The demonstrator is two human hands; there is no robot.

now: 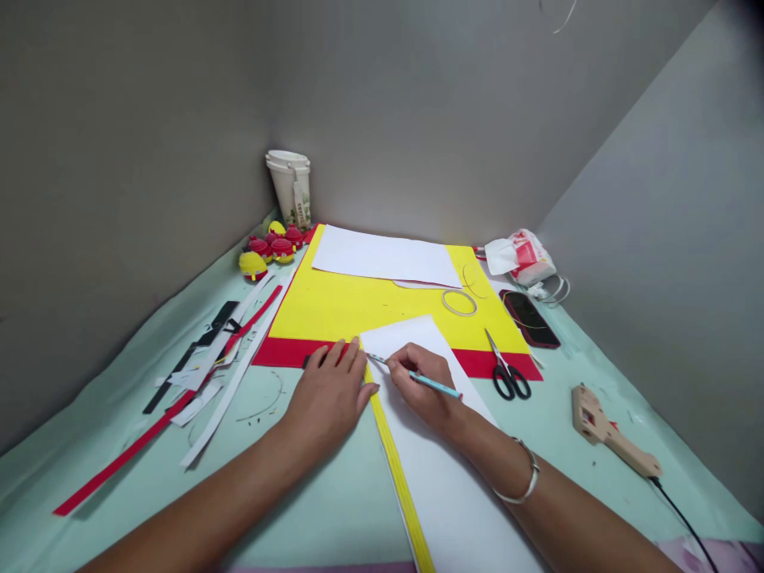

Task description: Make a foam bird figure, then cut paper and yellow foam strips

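My left hand (330,390) lies flat with fingers stretched out, pressing on the top end of a yellow ruler-like strip (399,477) that runs along the left edge of a long white sheet (454,493). My right hand (425,386) is closed on a light blue pencil (433,384), its tip touching the white sheet beside the strip near the left fingertips. A silver bangle sits on the right wrist.
Behind lie a yellow sheet (352,306) over a red one (280,352), another white sheet (382,256), a tape ring (459,302), scissors (507,372), a phone (530,318), a glue gun (609,430), paper strips (220,358) at left, red and yellow ornaments (271,247), stacked cups (291,187).
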